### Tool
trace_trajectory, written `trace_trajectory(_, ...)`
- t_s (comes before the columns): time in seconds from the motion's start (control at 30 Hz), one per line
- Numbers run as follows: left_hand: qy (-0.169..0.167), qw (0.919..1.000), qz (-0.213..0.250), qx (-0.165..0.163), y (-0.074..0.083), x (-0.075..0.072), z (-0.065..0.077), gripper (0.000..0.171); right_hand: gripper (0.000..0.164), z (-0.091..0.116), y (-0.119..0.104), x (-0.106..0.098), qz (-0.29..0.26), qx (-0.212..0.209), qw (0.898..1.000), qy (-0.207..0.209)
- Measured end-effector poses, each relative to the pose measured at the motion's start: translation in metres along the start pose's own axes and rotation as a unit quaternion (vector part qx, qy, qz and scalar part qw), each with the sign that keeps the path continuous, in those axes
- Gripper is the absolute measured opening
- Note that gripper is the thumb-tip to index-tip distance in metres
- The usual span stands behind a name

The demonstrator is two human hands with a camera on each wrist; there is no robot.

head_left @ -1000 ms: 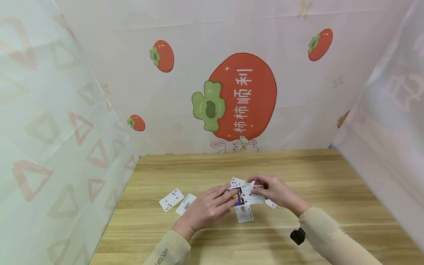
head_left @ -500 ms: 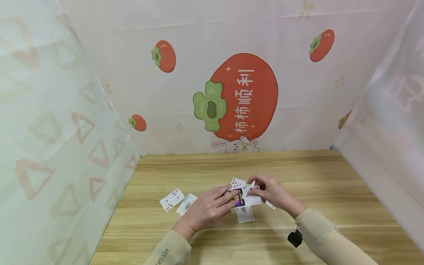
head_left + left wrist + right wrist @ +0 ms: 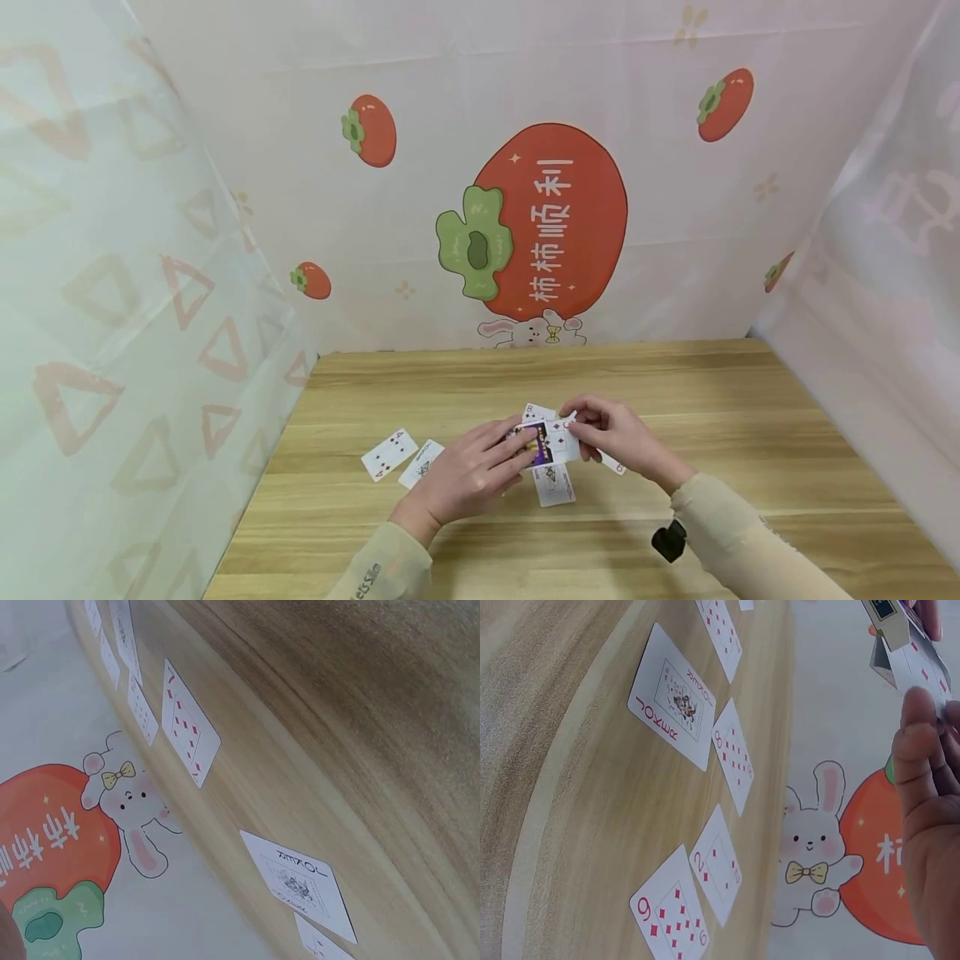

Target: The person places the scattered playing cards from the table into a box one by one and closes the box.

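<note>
In the head view my left hand (image 3: 476, 467) grips a small purple-and-black playing-card box (image 3: 537, 446), its fingers laid across the top. A diamond playing card (image 3: 558, 442) sticks out of the box's right end. The thumb and fingers of my right hand (image 3: 622, 433) pinch that card's outer end. Seen in the right wrist view, the card (image 3: 922, 671) sits partly inside the box's open end, with a flap beside it. Beneath the box lies a joker (image 3: 555, 487), and behind it an eight of diamonds (image 3: 536, 412).
On the left of the wooden table (image 3: 300, 533) lie a four of diamonds (image 3: 389, 455) and another joker (image 3: 420, 463). A seven of diamonds (image 3: 187, 727) shows in the left wrist view. The right wrist view also shows a two (image 3: 717, 862) and a nine of diamonds (image 3: 671, 907).
The diamond card has slid left, so less of it shows outside the box. My left hand has stayed in place on the box; the right hand has shifted only slightly.
</note>
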State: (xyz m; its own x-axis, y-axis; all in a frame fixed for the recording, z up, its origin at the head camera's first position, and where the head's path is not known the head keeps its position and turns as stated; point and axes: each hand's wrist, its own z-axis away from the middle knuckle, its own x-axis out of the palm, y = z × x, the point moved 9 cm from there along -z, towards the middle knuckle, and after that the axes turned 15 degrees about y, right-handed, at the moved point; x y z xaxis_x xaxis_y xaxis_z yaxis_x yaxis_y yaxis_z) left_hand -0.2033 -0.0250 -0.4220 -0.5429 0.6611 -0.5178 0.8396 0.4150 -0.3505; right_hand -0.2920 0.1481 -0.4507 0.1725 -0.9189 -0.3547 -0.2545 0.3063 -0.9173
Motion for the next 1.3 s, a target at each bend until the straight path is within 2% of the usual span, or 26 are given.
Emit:
trace_trajectory(0.1, -0.004, 1.0, -0.002, -0.002, -0.001, -0.001, -0.001, 0.036, 0.024, 0.001, 0.003, -0.003, -0.018, 0.016, 1.0, -0.004)
trace_trajectory(0.27, -0.012, 0.9999, -0.004, 0.001, -0.002, -0.001, -0.003, 0.035, 0.026, -0.001, 0.005, -0.007, -0.009, 0.03, 1.0, 0.006)
trace_trajectory(0.57, -0.012, 0.9998, -0.011, 0.009, -0.002, -0.002, -0.009, 0.035, 0.032, -0.002, 0.0, -0.007, 0.034, 0.016, 0.999, 0.013)
trace_trajectory(1.1, 0.007, 0.9993, -0.019, 0.031, -0.004, -0.008, -0.019, 0.033, 0.031, -0.007, -0.005, 0.0, 0.039, 0.002, 0.999, 0.021)
trace_trajectory(1.3, 0.017, 0.9992, -0.012, 0.034, -0.004, -0.012, -0.022, 0.033, 0.03, -0.004, -0.005, 0.001, 0.035, -0.007, 0.999, 0.004)
